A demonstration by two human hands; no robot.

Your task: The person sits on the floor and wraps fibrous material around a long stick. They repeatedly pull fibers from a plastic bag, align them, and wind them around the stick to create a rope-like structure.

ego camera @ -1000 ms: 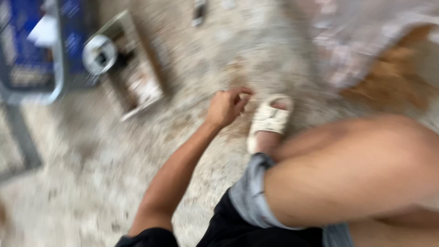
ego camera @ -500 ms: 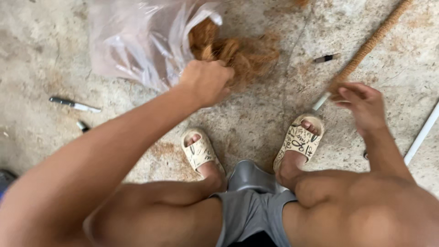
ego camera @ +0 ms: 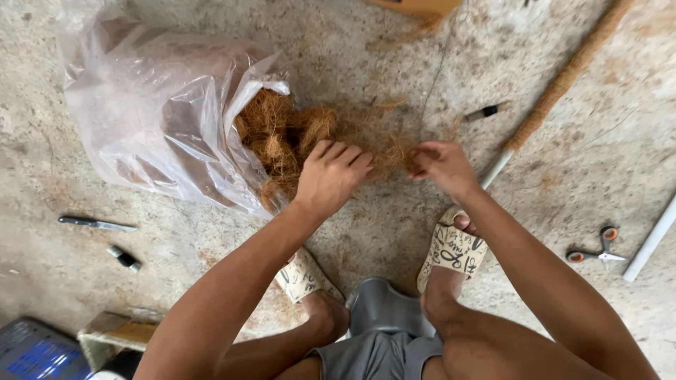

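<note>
Underfoot, the floor [ego camera: 620,162] is rough grey concrete, mottled with pale patches and dusted rust-brown where loose strands have scattered. A clear plastic bag [ego camera: 148,112] lies on it at the upper left, its mouth open toward the person and brown coconut fibre [ego camera: 282,134] spilling out onto the concrete. The left hand [ego camera: 329,176] rests palm-down on the edge of that fibre, fingers curled into it in a loose grip. The right hand [ego camera: 440,165] sits just beside it, its grip narrow, fingertips pinched on a small tuft of the same fibre. Below them are two cream sandals [ego camera: 451,250] planted on the floor. A fibre-wrapped pole [ego camera: 563,81] runs diagonally at the upper right, its white end near the right hand. Small scissors [ego camera: 595,253] with orange handles lie at the right beside a white pipe [ego camera: 651,243]; a knife [ego camera: 95,224] lies at the left.
</note>
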